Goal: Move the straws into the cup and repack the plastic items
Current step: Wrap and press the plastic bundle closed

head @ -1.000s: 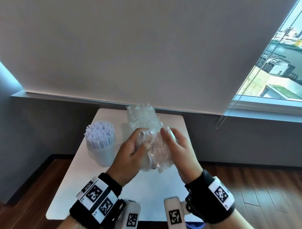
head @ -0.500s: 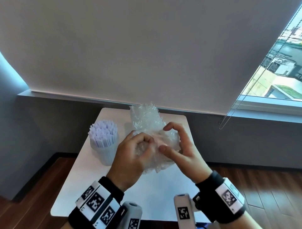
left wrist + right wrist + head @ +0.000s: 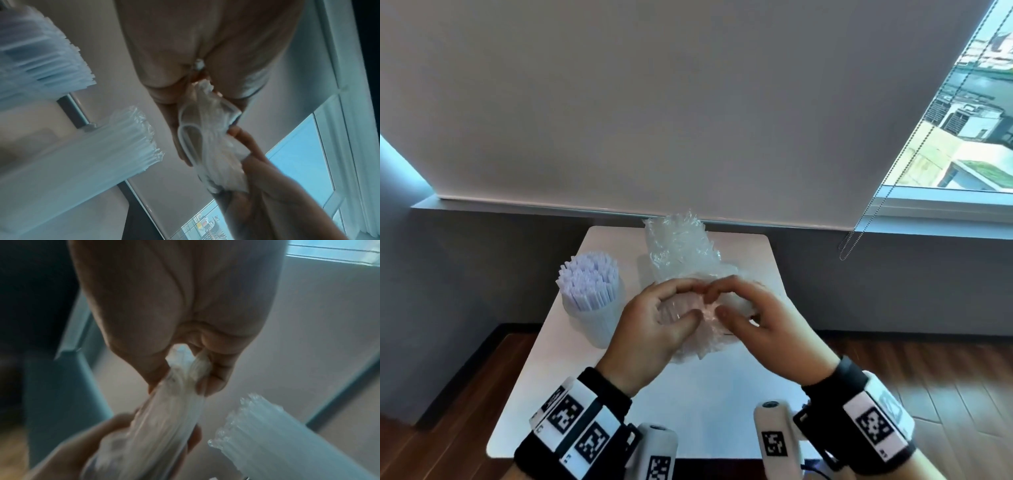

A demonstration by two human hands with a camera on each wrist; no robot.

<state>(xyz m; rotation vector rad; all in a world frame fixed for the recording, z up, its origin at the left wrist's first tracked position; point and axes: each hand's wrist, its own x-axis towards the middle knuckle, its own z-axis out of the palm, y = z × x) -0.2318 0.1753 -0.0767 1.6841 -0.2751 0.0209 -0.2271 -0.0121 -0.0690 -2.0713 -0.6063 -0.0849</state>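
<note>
My table [image 3: 599, 394] is a small white top with rounded corners, standing on dark wood flooring [image 3: 945, 370] against the grey wall. To the left of my left hand [image 3: 654, 329] a translucent cup [image 3: 595, 318] stands upright on it, packed with white straws [image 3: 589, 281]. Beyond both hands, toward the far edge, I see a crinkled clear plastic pack [image 3: 681, 246] rising from the tabletop. Whether the bundle I'm holding touches the table, I cannot tell.
</note>
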